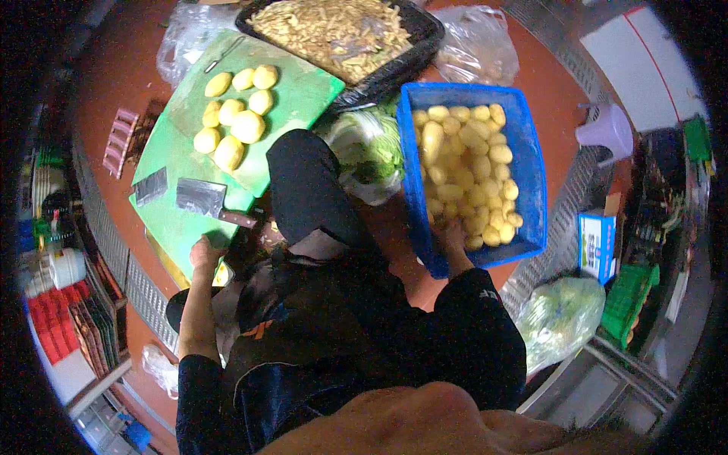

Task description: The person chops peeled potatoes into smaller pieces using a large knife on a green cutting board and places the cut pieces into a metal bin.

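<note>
My right hand [449, 234] reaches over the near wall of a blue plastic crate [529, 193], its fingers among peeled potatoes [480, 168] in cloudy water. At the near edge of a green cutting board [170, 131], my left hand [206, 251] rests by the board; its fingers are partly hidden, so its grip is unclear. Beyond it a cleaver [200, 196] with a riveted wooden handle lies flat on the board, beside a dark flat blade-like piece [151, 186]. Several peeled potatoes [247, 126] sit farther up the board, and a slim metal peeler-like tool [224, 55] lies near the far edge.
A black-lined tub [421, 40] of pale cut pieces [341, 34] stands ahead. Bagged cabbage [369, 148] sits between board and crate. A purple stool [608, 133], a blue-and-white box [594, 244] and a bag of greens [563, 318] are at right; a pink slatted rack [120, 142] is left.
</note>
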`<state>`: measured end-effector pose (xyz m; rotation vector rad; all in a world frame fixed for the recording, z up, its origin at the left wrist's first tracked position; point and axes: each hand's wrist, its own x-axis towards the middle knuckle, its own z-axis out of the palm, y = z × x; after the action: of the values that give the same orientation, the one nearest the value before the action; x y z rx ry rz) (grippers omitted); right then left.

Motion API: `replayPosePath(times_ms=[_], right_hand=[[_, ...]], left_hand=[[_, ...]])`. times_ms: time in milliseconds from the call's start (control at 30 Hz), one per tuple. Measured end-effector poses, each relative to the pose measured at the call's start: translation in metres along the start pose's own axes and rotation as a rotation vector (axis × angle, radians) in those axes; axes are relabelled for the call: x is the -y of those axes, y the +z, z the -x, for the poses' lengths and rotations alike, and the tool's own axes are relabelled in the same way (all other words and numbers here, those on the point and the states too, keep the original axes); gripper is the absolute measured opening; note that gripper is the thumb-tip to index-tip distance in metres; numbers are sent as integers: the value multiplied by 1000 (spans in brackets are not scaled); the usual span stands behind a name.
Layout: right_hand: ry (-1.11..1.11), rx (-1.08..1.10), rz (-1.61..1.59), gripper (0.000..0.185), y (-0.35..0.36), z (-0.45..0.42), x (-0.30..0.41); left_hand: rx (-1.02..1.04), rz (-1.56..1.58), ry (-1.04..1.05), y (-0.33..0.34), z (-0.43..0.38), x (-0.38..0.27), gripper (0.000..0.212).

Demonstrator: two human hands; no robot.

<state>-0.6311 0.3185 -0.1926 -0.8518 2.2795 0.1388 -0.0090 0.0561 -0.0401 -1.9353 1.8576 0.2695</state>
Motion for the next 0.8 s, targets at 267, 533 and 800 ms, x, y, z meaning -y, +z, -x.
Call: replayPosePath(times_ms=[267,533,800], right_hand=[[-78,124,-56,58,-12,-28,-20],[-108,247,-238,52,1,-51,-29],[-50,406,-755,47,20,-33,-37]], left_hand=[[-7,11,-15,-3,7,-8,66],[-6,16,-96,-3,7,-6,70],[7,37,-103,1,13,0,70]])
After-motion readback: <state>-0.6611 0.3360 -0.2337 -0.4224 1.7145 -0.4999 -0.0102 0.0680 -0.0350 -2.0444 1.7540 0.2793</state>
